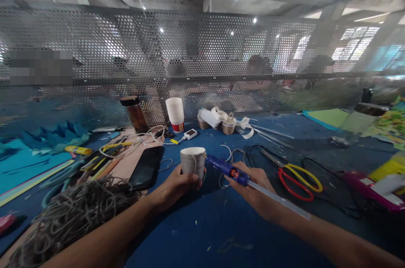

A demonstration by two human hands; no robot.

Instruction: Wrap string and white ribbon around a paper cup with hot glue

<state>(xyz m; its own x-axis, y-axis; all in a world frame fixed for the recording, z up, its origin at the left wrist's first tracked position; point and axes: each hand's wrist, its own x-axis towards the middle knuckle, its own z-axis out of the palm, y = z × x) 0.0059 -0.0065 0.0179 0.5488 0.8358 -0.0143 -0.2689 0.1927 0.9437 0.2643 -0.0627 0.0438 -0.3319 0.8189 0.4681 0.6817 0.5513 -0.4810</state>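
My left hand [175,185] is closed around a paper cup [193,161] wrapped in grey string, held upright just above the blue table [205,226]. My right hand [253,188] grips a blue hot glue gun [228,169] with a clear glue stick [280,201] poking out of its back. The gun's nozzle points left and touches the cup's right side.
A heap of grey string [72,213] lies at front left beside a black phone [146,167]. Red and yellow scissors [295,174] rest to the right. A stack of paper cups [175,114], a brown jar [134,112] and wrapped cups [218,121] stand before the perforated metal screen [202,48]. People sit behind it.
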